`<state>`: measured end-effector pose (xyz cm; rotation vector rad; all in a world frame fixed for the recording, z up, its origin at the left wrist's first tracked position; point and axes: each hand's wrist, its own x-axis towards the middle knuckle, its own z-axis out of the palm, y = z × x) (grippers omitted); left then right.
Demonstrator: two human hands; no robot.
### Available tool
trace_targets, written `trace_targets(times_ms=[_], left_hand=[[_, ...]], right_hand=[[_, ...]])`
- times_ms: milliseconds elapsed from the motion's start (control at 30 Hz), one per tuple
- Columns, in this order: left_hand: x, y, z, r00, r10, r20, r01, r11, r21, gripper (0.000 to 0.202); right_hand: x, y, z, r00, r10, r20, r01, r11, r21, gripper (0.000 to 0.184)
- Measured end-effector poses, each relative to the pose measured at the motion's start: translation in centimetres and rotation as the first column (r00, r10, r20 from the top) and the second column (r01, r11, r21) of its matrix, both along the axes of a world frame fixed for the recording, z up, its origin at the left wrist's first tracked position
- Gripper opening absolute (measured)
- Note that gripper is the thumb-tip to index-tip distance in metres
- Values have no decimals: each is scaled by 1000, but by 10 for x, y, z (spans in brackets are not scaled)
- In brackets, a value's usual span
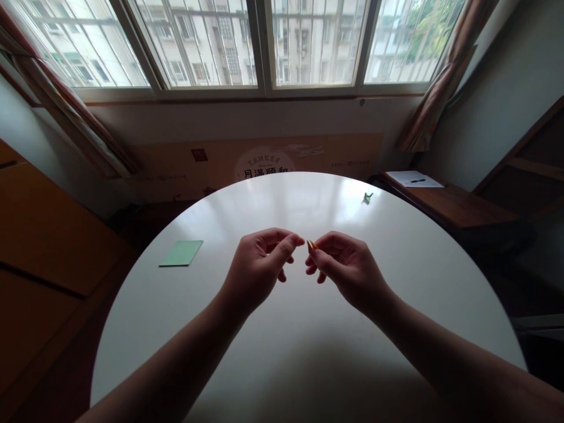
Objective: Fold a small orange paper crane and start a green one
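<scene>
Both my hands hover close together above the middle of a round white table (308, 352). My right hand (348, 267) pinches a tiny folded orange paper piece (312, 244) between thumb and forefinger. My left hand (259, 264) faces it, fingers curled and thumb pressed to forefinger, its fingertips a little apart from the orange piece; I cannot make out anything inside it.
A light green paper sheet (181, 253) lies flat at the table's left. A small green folded paper figure (367, 198) sits near the far right edge. A wooden side surface (458, 205) at right carries white paper with a pen (414, 180). Windows and curtains stand behind.
</scene>
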<state>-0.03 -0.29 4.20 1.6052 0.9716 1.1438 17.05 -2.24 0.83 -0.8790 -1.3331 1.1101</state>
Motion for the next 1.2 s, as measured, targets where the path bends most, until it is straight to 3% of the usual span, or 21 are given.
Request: trace_targets(times_ms=[367, 567, 967, 1100, 1200], left_hand=[[-1, -2, 1, 980, -15, -198, 34, 995, 92, 7], [-9, 7, 8, 969, -109, -220, 109, 994, -14, 6], [-9, 9, 5, 990, -131, 60, 141, 967, -214, 10], [-11, 13, 10, 980, 18, 198, 35, 964, -264, 12], [-12, 16, 10, 958, 145, 246, -95, 974, -204, 17]], right_hand=[[0, 0, 4, 997, 55, 63, -55, 998, 4, 9], [1, -1, 6, 990, 85, 116, -82, 996, -25, 7], [3, -2, 13, 991, 101, 87, -100, 995, -18, 8], [4, -1, 12, 993, 64, 101, -61, 998, -24, 8], [5, 1, 10, 994, 49, 94, -45, 998, -44, 11]])
